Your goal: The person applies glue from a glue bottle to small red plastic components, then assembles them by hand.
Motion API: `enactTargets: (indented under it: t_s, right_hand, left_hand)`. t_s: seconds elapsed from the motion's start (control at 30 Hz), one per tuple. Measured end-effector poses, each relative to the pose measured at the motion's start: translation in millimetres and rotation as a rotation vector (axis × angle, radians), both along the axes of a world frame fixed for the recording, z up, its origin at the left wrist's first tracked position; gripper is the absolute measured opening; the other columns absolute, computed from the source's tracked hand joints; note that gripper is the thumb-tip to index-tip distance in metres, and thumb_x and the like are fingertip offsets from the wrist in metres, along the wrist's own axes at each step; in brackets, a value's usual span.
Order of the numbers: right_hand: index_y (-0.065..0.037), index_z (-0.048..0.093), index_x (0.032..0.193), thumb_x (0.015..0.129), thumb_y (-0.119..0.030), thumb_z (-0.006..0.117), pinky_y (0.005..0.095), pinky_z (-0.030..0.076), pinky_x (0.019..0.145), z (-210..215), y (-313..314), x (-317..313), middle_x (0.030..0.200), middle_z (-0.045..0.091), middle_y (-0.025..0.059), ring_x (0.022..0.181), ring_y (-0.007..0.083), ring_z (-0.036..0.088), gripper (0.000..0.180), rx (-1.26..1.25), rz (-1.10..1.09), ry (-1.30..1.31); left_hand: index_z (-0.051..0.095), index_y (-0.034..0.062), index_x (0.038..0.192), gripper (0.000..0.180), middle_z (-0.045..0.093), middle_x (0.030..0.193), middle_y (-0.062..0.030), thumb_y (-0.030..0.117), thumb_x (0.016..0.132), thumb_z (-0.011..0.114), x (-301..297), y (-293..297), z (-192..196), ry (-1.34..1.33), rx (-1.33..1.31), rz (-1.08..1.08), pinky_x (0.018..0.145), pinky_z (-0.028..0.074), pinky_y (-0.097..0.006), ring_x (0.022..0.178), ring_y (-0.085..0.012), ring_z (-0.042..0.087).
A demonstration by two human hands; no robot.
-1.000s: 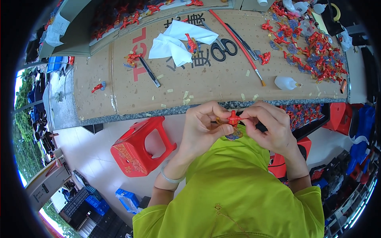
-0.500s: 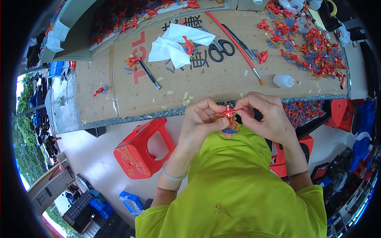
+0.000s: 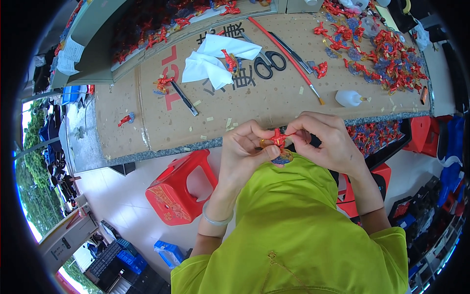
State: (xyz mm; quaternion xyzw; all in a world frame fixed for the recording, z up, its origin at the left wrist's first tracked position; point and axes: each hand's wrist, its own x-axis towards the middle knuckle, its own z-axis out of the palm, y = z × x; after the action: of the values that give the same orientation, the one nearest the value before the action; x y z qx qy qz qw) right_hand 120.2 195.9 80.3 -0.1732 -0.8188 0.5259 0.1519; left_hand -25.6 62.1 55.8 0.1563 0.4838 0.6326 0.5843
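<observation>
Between my hands, just off the table's near edge, is a small red figurine point(image 3: 278, 139) with a translucent yellow and blue base. My left hand point(image 3: 247, 149) pinches it by its lower part, thumb in front. The fingertips of my right hand point(image 3: 320, 139) are closed at the figurine's right side, on a thin red part there; whether they hold anything more is too small to make out. Beyond my hands, another red figurine point(image 3: 230, 62) lies on a white cloth point(image 3: 205, 66). A single figurine point(image 3: 126, 119) rests at the table's left.
Cardboard point(image 3: 161, 117) covers the table. On it lie black scissors point(image 3: 264, 68), a red-handled brush point(image 3: 293, 59), a craft knife point(image 3: 185, 99), dark tweezers point(image 3: 289, 49) and a white squeeze bottle point(image 3: 348, 98). Many figurines point(image 3: 391, 59) heap at the right. A red stool point(image 3: 171, 196) stands below left.
The figurine has tilted slightly between my fingers, and its base has turned a little. Both hands keep their grip in nearly the same place. The whole view has shifted slightly.
</observation>
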Motion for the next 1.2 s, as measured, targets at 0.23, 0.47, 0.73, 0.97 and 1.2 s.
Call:
enactTargets:
  t_s: [0.23, 0.47, 0.73, 0.97, 1.2]
  right_hand:
    - [0.001, 0.057, 0.086, 0.072, 0.005, 0.065, 0.0313, 0.048, 0.058, -1, -4, 4, 0.074, 0.058, 0.0094, 0.065, 0.0224, 0.06, 0.017, 0.11, -0.019, 0.099]
    - [0.001, 0.059, 0.087, 0.067, 0.009, 0.066, 0.0329, 0.05, 0.059, 7, -10, 6, 0.079, 0.061, 0.0108, 0.068, 0.0262, 0.061, 0.022, 0.274, -0.025, 0.218]
    - [0.004, 0.061, 0.08, 0.061, 0.013, 0.066, 0.0313, 0.05, 0.056, 15, -15, 4, 0.071, 0.06, 0.0118, 0.061, 0.0244, 0.06, 0.022, 0.254, -0.043, 0.288]
    - [0.005, 0.058, 0.085, 0.064, 0.012, 0.067, 0.0328, 0.051, 0.058, 15, -16, 6, 0.076, 0.06, 0.0121, 0.065, 0.0261, 0.061, 0.024, 0.223, -0.007, 0.287]
    - [0.001, 0.059, 0.087, 0.069, 0.009, 0.065, 0.0302, 0.049, 0.057, 10, -12, 6, 0.077, 0.06, 0.0093, 0.064, 0.0217, 0.061, 0.02, 0.143, -0.027, 0.132]
  left_hand:
    - [0.055, -0.0037, 0.086, 0.018, 0.061, 0.092, -0.0088, -0.013, 0.075, 0.067, 1, -1, 16, 0.223, 0.075, -0.022, 0.072, 0.057, -0.025, 0.086, -0.0129, 0.062]
    - [0.057, -0.0055, 0.088, 0.02, 0.058, 0.096, -0.0101, -0.014, 0.073, 0.068, 6, -7, 39, 0.278, 0.053, -0.01, 0.072, 0.057, -0.023, 0.086, -0.012, 0.061]
    - [0.057, -0.0065, 0.085, 0.021, 0.058, 0.096, -0.0115, -0.018, 0.07, 0.067, 5, -12, 52, 0.332, 0.059, -0.037, 0.073, 0.057, -0.023, 0.086, -0.0135, 0.061]
    - [0.057, -0.006, 0.084, 0.021, 0.058, 0.096, -0.011, -0.017, 0.07, 0.068, 5, -15, 52, 0.325, 0.041, -0.041, 0.072, 0.056, -0.023, 0.086, -0.0135, 0.061]
    - [0.056, -0.0046, 0.087, 0.021, 0.059, 0.093, -0.009, -0.017, 0.073, 0.066, 1, -7, 36, 0.189, 0.014, -0.036, 0.072, 0.056, -0.024, 0.085, -0.015, 0.063]
